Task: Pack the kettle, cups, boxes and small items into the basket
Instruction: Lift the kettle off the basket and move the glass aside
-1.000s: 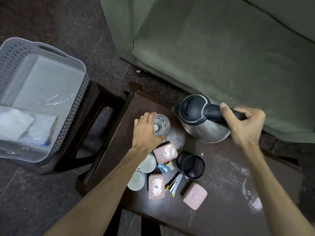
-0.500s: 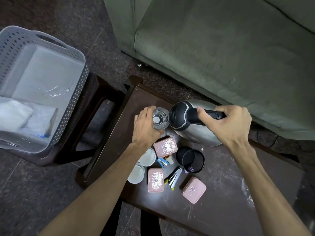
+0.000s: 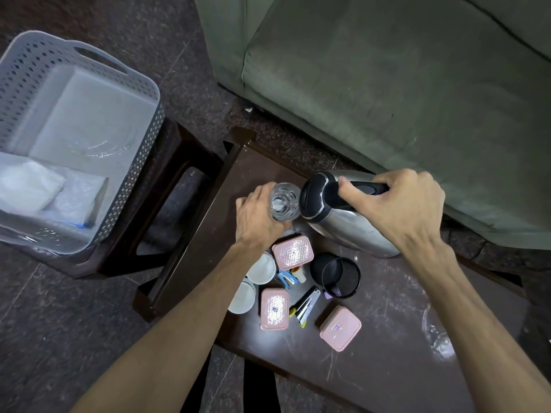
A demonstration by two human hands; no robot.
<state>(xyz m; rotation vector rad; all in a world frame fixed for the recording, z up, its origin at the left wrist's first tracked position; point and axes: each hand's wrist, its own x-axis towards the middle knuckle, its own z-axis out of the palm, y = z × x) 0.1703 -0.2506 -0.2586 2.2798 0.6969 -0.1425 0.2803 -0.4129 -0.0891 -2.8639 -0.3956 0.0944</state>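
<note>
My right hand [image 3: 399,207] grips the black handle of a steel kettle [image 3: 348,225], which is tilted with its lid against a clear glass [image 3: 284,202]. My left hand [image 3: 258,217] wraps around that glass on the dark table [image 3: 387,338]. Below them lie three pink boxes [image 3: 293,252] [image 3: 274,309] [image 3: 340,328], two white cups [image 3: 261,268] [image 3: 243,296], a black mesh cup [image 3: 337,274], a stapler [image 3: 305,305] and small blue clips [image 3: 286,277]. The grey perforated basket [image 3: 140,138] stands at the left on a dark stool.
The basket holds white wrapped packets [image 3: 28,186] in its near end. A green sofa [image 3: 387,84] runs along the table's far side. A dark stool [image 3: 167,180] carries the basket, with a gap of stone floor between it and the table.
The kettle has swung left and tipped until its lid meets the glass. My left hand stayed on the glass.
</note>
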